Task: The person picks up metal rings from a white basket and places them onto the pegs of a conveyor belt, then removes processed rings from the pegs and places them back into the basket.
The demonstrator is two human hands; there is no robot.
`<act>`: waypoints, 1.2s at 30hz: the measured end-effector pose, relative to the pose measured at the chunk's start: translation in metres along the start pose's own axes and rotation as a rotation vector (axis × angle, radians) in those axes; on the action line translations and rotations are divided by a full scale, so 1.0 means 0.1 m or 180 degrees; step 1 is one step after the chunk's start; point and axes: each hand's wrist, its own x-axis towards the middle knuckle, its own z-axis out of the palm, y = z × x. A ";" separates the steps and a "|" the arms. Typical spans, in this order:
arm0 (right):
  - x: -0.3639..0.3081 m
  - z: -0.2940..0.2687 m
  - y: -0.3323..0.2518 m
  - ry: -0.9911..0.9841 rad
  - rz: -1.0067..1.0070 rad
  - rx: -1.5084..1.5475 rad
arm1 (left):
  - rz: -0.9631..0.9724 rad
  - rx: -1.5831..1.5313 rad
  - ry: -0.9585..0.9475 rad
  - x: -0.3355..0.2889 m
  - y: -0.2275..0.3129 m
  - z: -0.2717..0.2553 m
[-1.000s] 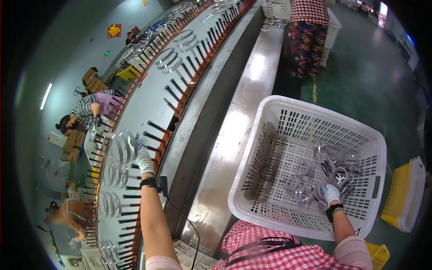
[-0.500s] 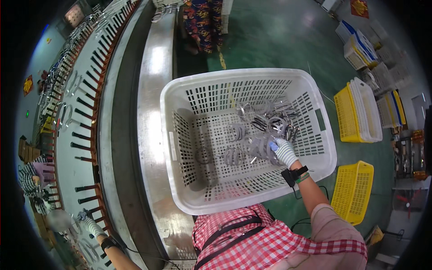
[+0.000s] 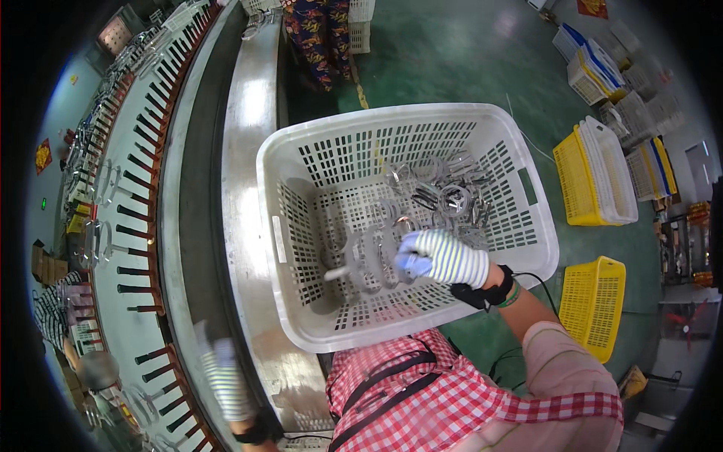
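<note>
My right hand (image 3: 444, 258), in a striped glove with blue fingertips, is closed on a stack of grey ring-shaped parts (image 3: 369, 260) over the near side of a large white plastic basket (image 3: 407, 113). The stack is blurred, and a pale stem sticks out at its left. More shiny ring-shaped parts (image 3: 452, 197) lie heaped in the basket's right half. My left hand (image 3: 223, 380), gloved alike, is over the dark strip beside the steel ledge, left of the basket. Motion smears its fingers, so I cannot make out whether it holds anything.
A steel ledge (image 3: 245, 173) runs along the basket's left. Beyond it, a curved rack line (image 3: 154, 211) carries black-tipped rods and several rings. Yellow baskets (image 3: 591, 305) and stacked crates (image 3: 595, 177) stand on the right. People stand at the far end and left edge.
My right hand has moved left across the basket, bringing the stack of ring-shaped parts with it. My left hand has come rightward from the rack rods toward the ledge.
</note>
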 end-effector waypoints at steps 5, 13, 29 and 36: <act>0.09 0.50 -0.46 -0.0093 -0.0765 0.0580 | 0.1688 0.0722 -0.1716 -0.26 -0.18 0.69; 0.02 0.78 -0.12 -0.0630 -0.0368 0.0799 | -0.1757 -0.1212 -0.2606 -1.02 -0.57 0.20; -0.24 1.33 2.92 -0.1036 0.1383 -0.1355 | -0.2243 -0.3994 -0.0876 -1.82 -0.16 0.05; -0.79 0.60 3.08 0.0339 0.1457 -0.1283 | -0.0852 -0.2380 0.0743 -0.71 -0.09 -0.16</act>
